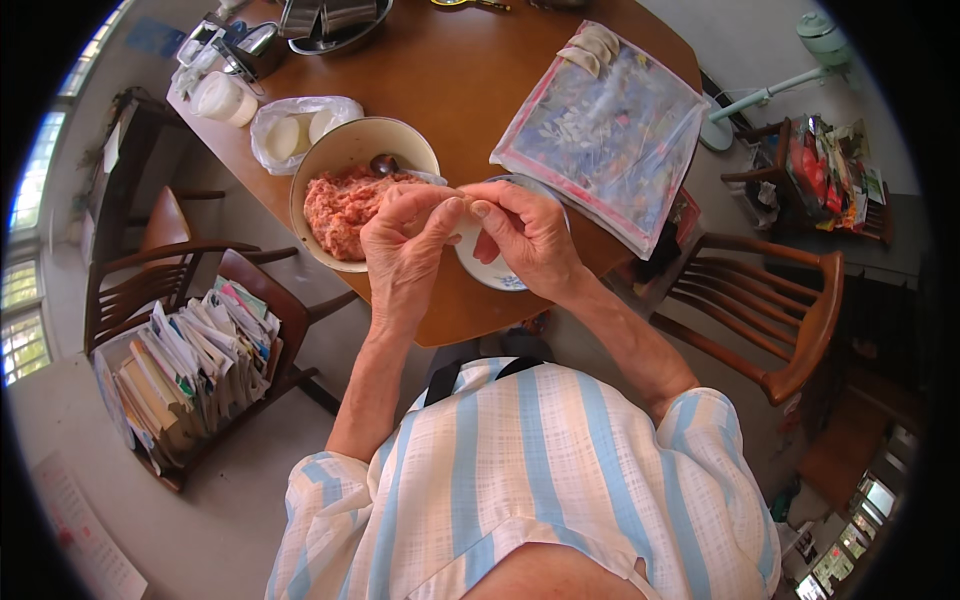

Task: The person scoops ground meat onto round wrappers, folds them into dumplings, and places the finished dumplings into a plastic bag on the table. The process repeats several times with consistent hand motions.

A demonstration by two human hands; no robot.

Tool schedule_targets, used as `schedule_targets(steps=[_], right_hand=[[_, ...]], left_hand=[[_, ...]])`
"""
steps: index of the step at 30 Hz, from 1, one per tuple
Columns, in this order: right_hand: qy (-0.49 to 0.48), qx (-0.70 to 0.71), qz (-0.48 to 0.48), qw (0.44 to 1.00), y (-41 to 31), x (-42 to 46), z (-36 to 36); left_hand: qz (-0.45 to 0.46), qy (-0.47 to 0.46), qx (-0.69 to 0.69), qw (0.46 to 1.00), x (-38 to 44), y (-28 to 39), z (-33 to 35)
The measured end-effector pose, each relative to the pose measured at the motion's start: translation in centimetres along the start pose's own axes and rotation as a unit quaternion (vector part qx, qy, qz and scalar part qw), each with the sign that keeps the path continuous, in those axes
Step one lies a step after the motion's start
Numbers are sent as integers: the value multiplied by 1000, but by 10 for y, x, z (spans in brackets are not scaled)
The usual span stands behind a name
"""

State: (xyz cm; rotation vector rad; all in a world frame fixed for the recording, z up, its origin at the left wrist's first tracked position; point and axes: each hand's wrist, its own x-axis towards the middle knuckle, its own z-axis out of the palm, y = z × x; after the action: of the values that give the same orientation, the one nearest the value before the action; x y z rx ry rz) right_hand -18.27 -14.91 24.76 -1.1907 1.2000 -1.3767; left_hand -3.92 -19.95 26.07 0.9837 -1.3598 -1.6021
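Observation:
My left hand [412,232] and my right hand [521,236] meet at the fingertips, pinching a small piece of pale dough [467,204] that is mostly hidden by the fingers. Beneath them is a white plate [487,271] with a blue pattern. Left of the plate stands a cream enamel bowl [424,146] of pinkish minced meat [337,214], a metal spoon [384,165] resting in it. Behind the bowl, round pale wrappers [285,136] lie in a clear plastic bag [262,120]. Several folded dumplings [589,51] sit at the far corner of a plastic-covered patterned board or mat [600,142].
The wooden table [465,67] also holds a white plastic tub [225,99] and metal pans [330,22] at the far left. A chair piled with papers [202,360] stands at left, another wooden chair [750,307] at right. A pale green fan [765,94] stands beyond the table.

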Motion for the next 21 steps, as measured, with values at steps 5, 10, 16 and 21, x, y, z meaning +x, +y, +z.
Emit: schedule_targets(steps=[5, 10, 16, 21], right_hand=[[-26, 69, 59, 996, 4, 0, -3], [5, 71, 25, 997, 3, 0, -3], [-8, 138, 59, 989, -2, -1, 2], [33, 166, 43, 985, 2, 0, -1]], left_hand=[[13, 20, -27, 999, 3, 0, 4], [59, 18, 16, 998, 0, 2, -1], [115, 17, 73, 991, 3, 0, -4], [14, 42, -47, 998, 3, 11, 1]])
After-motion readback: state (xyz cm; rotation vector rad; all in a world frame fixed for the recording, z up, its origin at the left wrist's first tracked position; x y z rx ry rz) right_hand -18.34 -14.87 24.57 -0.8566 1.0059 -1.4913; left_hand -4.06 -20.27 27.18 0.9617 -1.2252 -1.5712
